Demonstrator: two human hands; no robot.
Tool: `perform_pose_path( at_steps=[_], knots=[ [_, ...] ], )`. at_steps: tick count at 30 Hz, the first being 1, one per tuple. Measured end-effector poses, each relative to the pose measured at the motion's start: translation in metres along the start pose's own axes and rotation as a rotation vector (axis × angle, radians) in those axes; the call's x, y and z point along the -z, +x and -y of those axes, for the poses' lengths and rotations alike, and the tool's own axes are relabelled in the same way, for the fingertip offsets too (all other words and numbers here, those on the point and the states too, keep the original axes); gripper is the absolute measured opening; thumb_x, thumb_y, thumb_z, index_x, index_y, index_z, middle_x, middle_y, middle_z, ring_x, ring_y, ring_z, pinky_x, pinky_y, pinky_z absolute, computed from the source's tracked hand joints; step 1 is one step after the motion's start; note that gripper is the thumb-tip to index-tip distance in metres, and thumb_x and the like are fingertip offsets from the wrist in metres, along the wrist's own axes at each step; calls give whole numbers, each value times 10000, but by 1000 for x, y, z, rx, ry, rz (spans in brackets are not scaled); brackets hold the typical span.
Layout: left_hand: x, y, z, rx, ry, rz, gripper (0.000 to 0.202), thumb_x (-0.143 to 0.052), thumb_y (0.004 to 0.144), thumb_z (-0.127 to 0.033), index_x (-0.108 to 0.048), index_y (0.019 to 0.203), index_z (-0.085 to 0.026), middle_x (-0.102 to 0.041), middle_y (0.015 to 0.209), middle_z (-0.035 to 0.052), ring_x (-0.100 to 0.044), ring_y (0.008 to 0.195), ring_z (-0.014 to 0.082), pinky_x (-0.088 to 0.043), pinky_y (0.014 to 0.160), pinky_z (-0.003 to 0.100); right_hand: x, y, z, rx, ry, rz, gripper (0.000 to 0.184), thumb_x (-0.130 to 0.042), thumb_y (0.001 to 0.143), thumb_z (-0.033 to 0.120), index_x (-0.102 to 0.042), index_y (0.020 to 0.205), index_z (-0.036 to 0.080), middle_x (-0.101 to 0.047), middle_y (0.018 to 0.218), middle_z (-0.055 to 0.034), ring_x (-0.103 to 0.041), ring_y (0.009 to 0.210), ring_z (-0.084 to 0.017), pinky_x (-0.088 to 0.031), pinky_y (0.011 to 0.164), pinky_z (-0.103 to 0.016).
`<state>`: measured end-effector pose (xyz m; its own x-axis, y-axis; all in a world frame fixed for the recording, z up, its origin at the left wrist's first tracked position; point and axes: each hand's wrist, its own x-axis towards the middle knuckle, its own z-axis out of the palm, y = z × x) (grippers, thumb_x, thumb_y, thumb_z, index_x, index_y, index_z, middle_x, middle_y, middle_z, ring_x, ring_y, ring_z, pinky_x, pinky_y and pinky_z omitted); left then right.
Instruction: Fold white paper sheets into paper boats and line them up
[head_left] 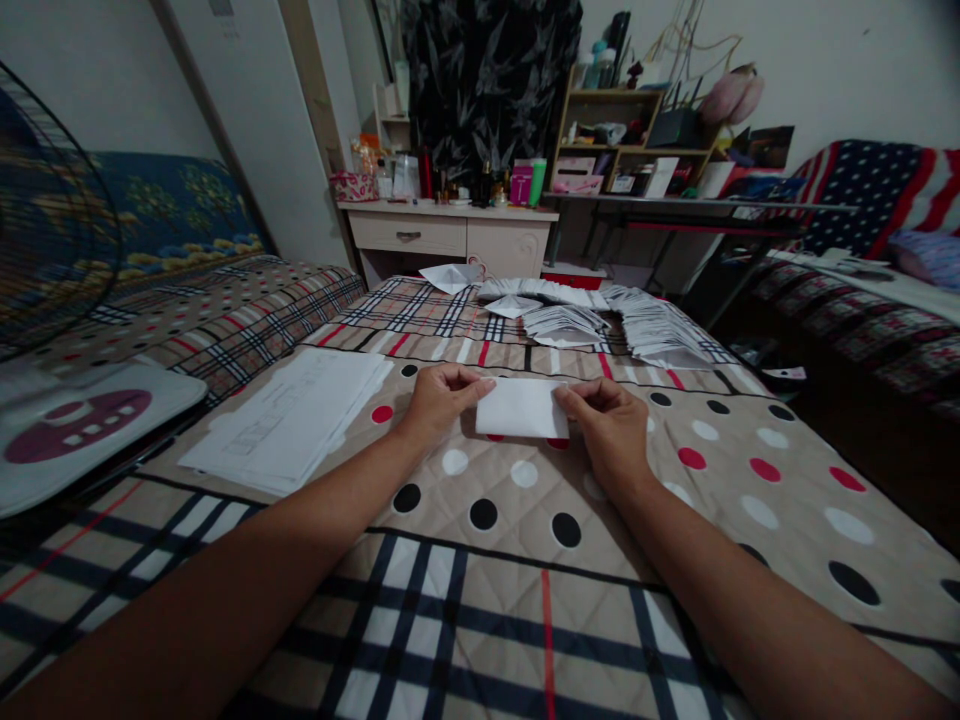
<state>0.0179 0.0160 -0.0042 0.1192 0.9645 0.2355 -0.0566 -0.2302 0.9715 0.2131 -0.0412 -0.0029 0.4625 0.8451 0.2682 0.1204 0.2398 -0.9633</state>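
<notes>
Left hand [448, 402] pinches the upper left corner of a small white paper [523, 408] between thumb and fingers, and my right hand [609, 420] grips its right edge the same way, so both are closed on it near the middle of the frame. It looks folded, and I judge I'm partway through shaping it; the next move seems to call for keeping the edges level and pressing the crease evenly, without skewing the corners.

Beneath it the quilted cover [757, 565] is soft, so a firm press could sink. To the left, a stack of sheets [292, 415] with faint printing lies near my left forearm, limiting that side. Beyond, in the upper right middle, rows of folded papers [664, 330] leave a strip of spotted cloth before my fingers. My widest room is at the right, where the dots run on toward the cover's edge.
</notes>
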Motion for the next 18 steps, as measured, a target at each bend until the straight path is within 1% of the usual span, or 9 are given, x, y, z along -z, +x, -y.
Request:
perform_pose_path(
  at_steps=[6,8,11,13,15,18],
  knots=[
    [0,1,2,-7,18,-5,278,-829,590,-356,-678,654,-131,-675,642,27,-576,570,115,-446,568,240,1,0,-2,25,-14,-18,227,-803,625,314,-624,627,173,-644,629,-4,-561,567,-124,-446,535,-245],
    [1,2,4,-9,18,4,294,-831,584,-359,-647,647,-140,-666,637,19,-576,566,115,-447,563,238,1,1,-3,36,-13,-24,234,-805,619,307,-613,655,178,-643,643,1,-569,573,-123,-453,543,-243],
    [2,3,6,-30,14,27,321,-830,586,-340,-628,755,-156,-660,666,-2,-585,582,111,-452,571,226,0,1,-3,50,19,-22,290,-811,600,288,-579,747,196,-656,680,13,-591,586,-127,-473,559,-246],
    [3,3,6,-70,49,58,339,-812,612,-313,-640,860,-159,-643,664,-14,-574,582,104,-444,573,218,0,1,-1,49,43,-1,328,-810,591,273,-545,774,208,-655,666,22,-595,578,-133,-478,558,-251],
    [3,2,4,-123,135,112,319,-776,660,-294,-673,925,-149,-629,657,-11,-550,571,100,-425,562,218,-1,-1,1,47,64,34,329,-798,597,250,-524,776,215,-643,636,31,-586,563,-134,-469,548,-249],
    [1,-1,0,-208,295,212,217,-726,725,-286,-728,896,-152,-676,732,29,-554,603,116,-415,574,237,-1,-5,3,67,99,98,299,-773,625,215,-518,779,219,-627,636,40,-562,552,-122,-443,535,-236]
  ],
)
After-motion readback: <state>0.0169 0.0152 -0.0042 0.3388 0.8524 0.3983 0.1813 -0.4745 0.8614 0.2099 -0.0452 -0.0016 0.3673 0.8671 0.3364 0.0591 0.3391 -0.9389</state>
